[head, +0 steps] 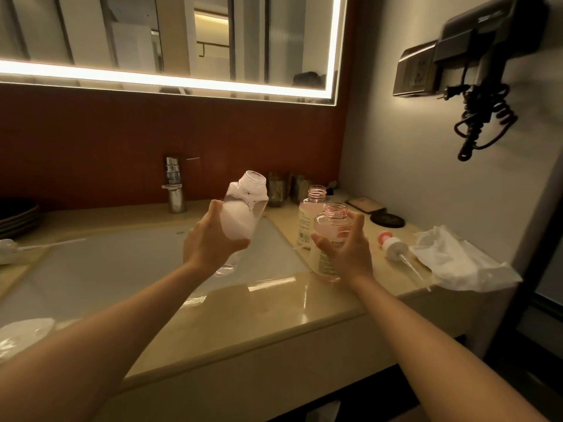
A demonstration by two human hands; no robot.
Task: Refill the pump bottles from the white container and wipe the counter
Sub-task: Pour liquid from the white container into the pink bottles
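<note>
Label [327,264] on pink bottle [333,222] sits partly behind right hand [347,254].

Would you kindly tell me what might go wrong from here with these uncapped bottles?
The left hand holds the tilted bottle uncapped, white liquid clinging near its neck; tipping further might spill onto the counter instead of into the pink bottle.
The right hand grips the pink bottle beside the sink; a nudge could topple it or the open bottle behind.
The pump head lies loose near the counter's edge and may roll off.
</note>
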